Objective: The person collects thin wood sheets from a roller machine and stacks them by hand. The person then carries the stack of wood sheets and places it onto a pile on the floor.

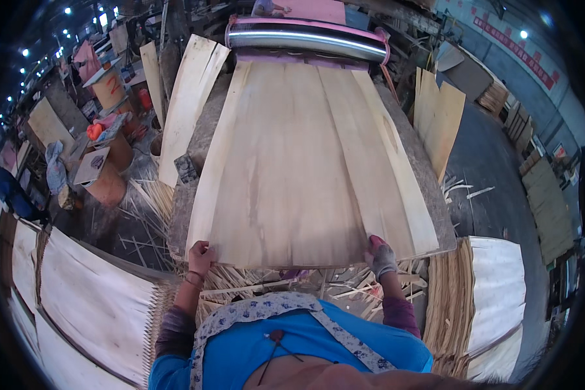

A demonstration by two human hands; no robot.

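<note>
Wide, pale wood veneer sheets (292, 162) lie lengthwise over a worktable, their near edge toward my body. At the left of that edge, my bare left hand (201, 257) is closed with its fingers curled on the veneer. My right hand (381, 257), in a greyish glove with reddish fingertips, pinches the same near edge farther right. Narrower veneer strips (396, 166) lie along the sheet's right side. At the far end, the sheets reach a long shiny metal roller (305, 40) with pink material around it.
Veneer stacks stand at the near left (97, 292) and near right (497, 286). Wood scraps (240, 286) litter the floor below the worktable edge (443, 224). Loose veneer pieces lean left (192, 104) and right (437, 117). Brown drums (104, 182) stand farther left; another person (270, 8) is beyond the roller.
</note>
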